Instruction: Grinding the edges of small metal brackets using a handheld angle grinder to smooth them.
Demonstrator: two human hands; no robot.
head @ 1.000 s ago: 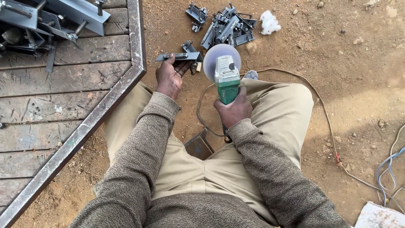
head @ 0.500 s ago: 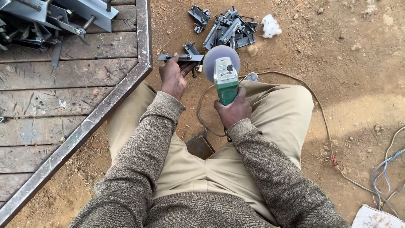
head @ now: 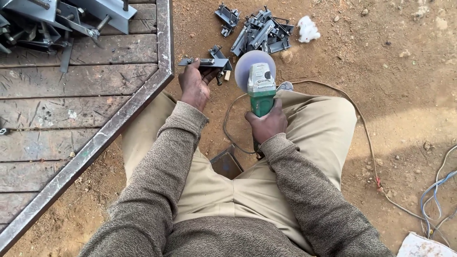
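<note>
My right hand point(head: 266, 124) grips the green body of an angle grinder point(head: 260, 84), whose round disc point(head: 246, 66) points away from me over the dirt. My left hand point(head: 194, 84) holds a flat grey metal bracket point(head: 203, 62) level above the ground, just left of the disc. The disc's edge sits close to the bracket's right end; I cannot tell whether they touch. The grinder's cord point(head: 362, 123) loops over my right knee and off to the right.
A pile of grey metal brackets point(head: 259, 31) and a white rag point(head: 308, 29) lie on the dirt ahead. A wooden platform with a steel frame point(head: 119, 123) fills the left, with more metal parts point(head: 62, 19) on it. Loose cables point(head: 435, 190) lie at the right.
Both hands hold the same things. The view has shifted slightly, and the bracket and grinder stay close together with little visible movement.
</note>
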